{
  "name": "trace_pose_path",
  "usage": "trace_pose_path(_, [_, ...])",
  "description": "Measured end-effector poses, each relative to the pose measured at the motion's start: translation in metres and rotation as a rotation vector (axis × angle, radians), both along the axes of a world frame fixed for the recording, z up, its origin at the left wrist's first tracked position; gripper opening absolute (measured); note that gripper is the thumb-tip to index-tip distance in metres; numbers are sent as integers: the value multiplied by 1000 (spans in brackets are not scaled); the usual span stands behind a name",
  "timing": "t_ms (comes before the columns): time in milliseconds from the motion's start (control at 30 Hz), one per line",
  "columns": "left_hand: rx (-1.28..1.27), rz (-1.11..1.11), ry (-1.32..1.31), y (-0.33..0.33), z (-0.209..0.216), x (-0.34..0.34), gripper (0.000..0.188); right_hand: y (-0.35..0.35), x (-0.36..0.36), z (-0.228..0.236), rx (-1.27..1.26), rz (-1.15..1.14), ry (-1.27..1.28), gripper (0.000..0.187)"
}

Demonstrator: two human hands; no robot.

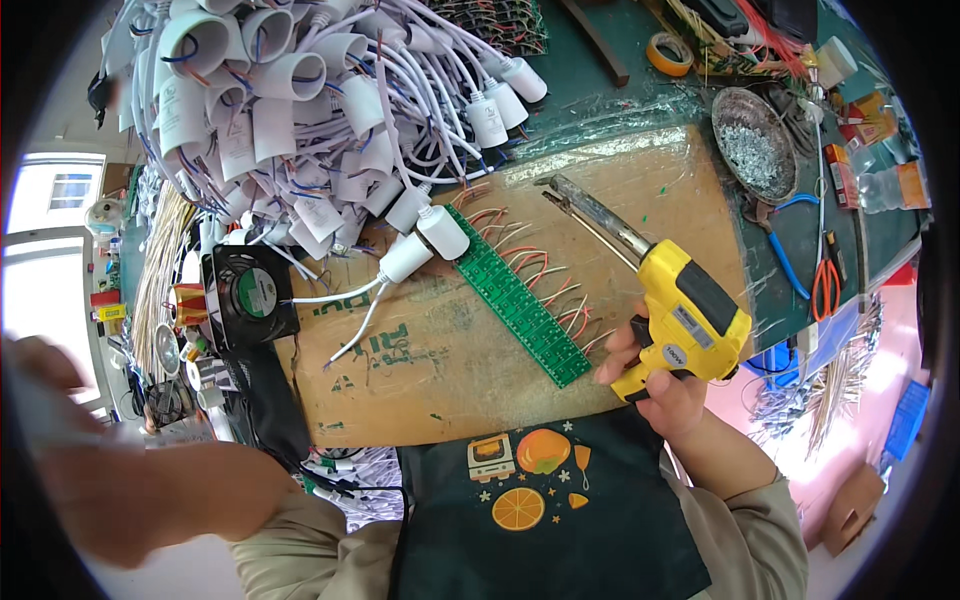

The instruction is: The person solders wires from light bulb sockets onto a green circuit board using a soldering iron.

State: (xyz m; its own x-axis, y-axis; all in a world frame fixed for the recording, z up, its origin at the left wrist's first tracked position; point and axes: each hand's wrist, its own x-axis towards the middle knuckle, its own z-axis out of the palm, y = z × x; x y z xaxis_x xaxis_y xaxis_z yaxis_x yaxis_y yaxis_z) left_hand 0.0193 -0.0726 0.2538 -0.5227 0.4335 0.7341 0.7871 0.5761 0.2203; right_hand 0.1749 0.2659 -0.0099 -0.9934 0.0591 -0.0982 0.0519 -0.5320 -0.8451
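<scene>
Right hand (668,402) grips yellow soldering gun (690,310) above brown work board (390,400). Green circuit-board strip (520,312) lies left of gun, wires (530,262) along one edge. Left hand (100,490) blurred, far left; cannot tell its grip.

we note a yellow-and-black soldering gun (692,318), gripped by its handle, its metal barrel angled toward the upper left. we find a long green circuit board (517,302) lying diagonally to the gun's left, red and whitish wires (532,257) projecting along its right edge.
</scene>
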Motion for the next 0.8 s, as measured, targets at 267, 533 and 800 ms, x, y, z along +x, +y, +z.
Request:
trace_pose_path(267, [-378,4,-435,70,-182,36,42,4,-1,12,-34,161,-13,79])
trace_pose_path(533, [-277,29,-469,75,-219,28,43,3,-2,27,-79,254,-62,36])
trace_pose_path(800, [-213,37,-297,74,-243,27,39,9,7,27,88,335,-178,32])
